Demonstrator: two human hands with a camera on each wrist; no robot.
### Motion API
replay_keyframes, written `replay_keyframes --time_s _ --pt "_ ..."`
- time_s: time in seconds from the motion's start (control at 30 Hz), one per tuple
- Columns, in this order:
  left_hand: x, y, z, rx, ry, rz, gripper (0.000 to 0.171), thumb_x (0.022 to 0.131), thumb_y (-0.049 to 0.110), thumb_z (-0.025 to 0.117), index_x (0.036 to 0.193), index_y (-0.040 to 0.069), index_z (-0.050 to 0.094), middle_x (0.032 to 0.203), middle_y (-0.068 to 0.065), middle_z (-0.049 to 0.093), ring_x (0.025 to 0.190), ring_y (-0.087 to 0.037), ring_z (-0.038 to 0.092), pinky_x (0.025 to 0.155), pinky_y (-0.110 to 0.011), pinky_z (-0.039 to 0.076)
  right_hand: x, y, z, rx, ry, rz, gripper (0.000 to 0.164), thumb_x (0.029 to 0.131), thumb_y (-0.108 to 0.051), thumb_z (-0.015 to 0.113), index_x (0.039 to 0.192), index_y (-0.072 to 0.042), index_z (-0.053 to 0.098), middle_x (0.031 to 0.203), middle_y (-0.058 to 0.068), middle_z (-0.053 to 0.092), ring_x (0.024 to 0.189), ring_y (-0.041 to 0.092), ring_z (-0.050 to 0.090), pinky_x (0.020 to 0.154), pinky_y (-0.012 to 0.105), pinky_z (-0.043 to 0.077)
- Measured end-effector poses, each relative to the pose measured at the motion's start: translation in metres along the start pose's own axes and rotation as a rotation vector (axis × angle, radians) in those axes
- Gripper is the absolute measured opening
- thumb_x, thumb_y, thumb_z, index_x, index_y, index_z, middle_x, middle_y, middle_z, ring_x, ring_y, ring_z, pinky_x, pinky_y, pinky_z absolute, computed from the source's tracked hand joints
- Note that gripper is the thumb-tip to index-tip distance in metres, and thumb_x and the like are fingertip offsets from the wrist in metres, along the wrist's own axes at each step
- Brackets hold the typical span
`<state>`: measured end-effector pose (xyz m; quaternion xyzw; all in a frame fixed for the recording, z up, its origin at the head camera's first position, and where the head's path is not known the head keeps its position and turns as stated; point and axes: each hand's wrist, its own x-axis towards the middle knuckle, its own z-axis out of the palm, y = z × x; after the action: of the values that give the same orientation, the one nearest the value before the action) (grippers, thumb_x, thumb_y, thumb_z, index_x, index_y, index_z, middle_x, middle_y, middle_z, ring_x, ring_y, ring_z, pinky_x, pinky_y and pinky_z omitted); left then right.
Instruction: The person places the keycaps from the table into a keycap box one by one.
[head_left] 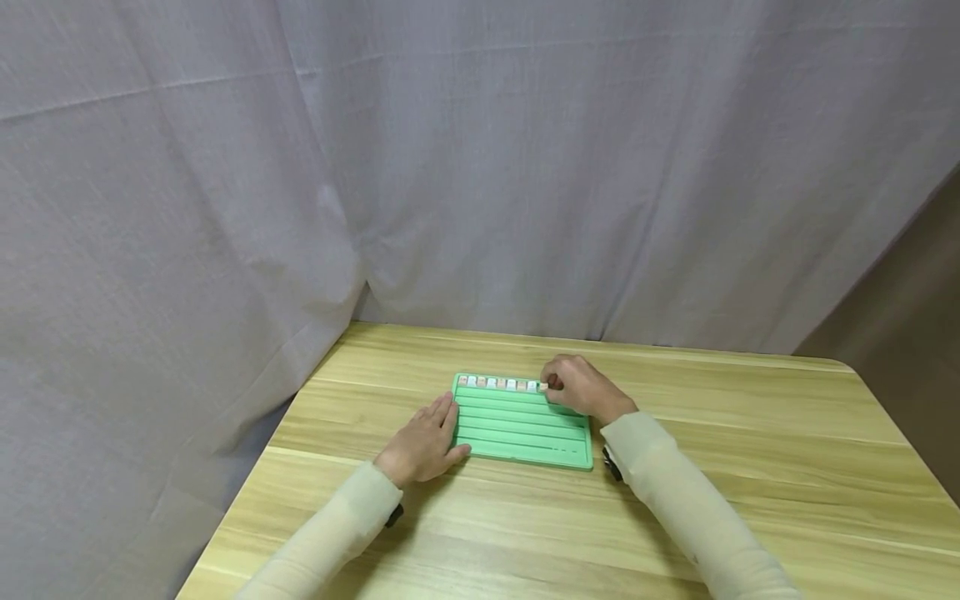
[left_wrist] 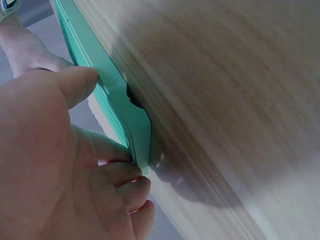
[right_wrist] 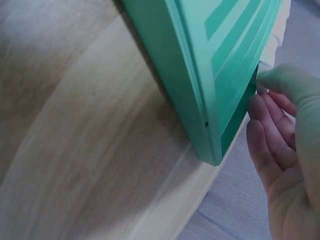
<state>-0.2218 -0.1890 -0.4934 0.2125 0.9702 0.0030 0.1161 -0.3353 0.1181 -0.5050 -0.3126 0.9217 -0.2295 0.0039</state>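
A green ridged tray [head_left: 517,427] lies flat on the table. Along its far row stand several small keycaps [head_left: 491,382], white and pinkish beige, with faint markings. My right hand [head_left: 581,385] is over the far right part of the tray, pinching one beige keycap [head_left: 543,387] between thumb and fingertips at the end of that row. In the right wrist view the keycap [right_wrist: 262,89] is mostly hidden by the fingers. My left hand [head_left: 422,442] rests along the tray's left edge, fingers nearly straight, the thumb at the near left corner.
The tray stands on a wood-grain table [head_left: 720,467]. A grey curtain [head_left: 510,183] hangs behind the table and down its left side. Dark bands show under both pale sleeves [head_left: 678,492].
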Motion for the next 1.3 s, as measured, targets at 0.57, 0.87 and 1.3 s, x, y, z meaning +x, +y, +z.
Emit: replay_keyframes --time_s 0.57,0.87,1.3 --pt "-0.0014 0.0006 0.0002 -0.004 0.006 0.004 0.081 0.111 0.053 0.045 0.164 -0.006 0.026 0.175 -0.022 0.02 0.164 -0.034 0.023 0.134 -0.048 0.027 0.002 -0.0038 0.0011 -0.009 -0.035 0.055 0.011 0.093 -0.004 0.077 0.103 -0.005 0.078 0.1 0.007 0.076 0.088 0.013 0.069 0.076 0.03 0.063" --pt "-0.002 0.0011 0.0009 -0.005 0.001 0.003 0.081 0.111 0.053 0.044 0.165 -0.005 0.026 0.176 -0.022 0.019 0.164 -0.034 0.022 0.134 -0.048 0.027 0.0036 -0.006 0.0012 -0.018 -0.05 0.074 0.011 0.093 -0.004 0.076 0.103 -0.007 0.079 0.101 0.006 0.076 0.089 0.013 0.069 0.077 0.03 0.062" --pt "-0.0018 0.0006 0.0004 -0.039 -0.009 -0.001 0.081 0.111 0.052 0.045 0.165 -0.005 0.024 0.176 -0.022 0.018 0.165 -0.035 0.021 0.135 -0.048 0.025 0.0004 -0.006 0.0008 -0.014 -0.066 0.071 0.013 0.094 -0.006 0.077 0.107 -0.007 0.079 0.105 0.008 0.075 0.092 0.015 0.071 0.079 0.03 0.064"
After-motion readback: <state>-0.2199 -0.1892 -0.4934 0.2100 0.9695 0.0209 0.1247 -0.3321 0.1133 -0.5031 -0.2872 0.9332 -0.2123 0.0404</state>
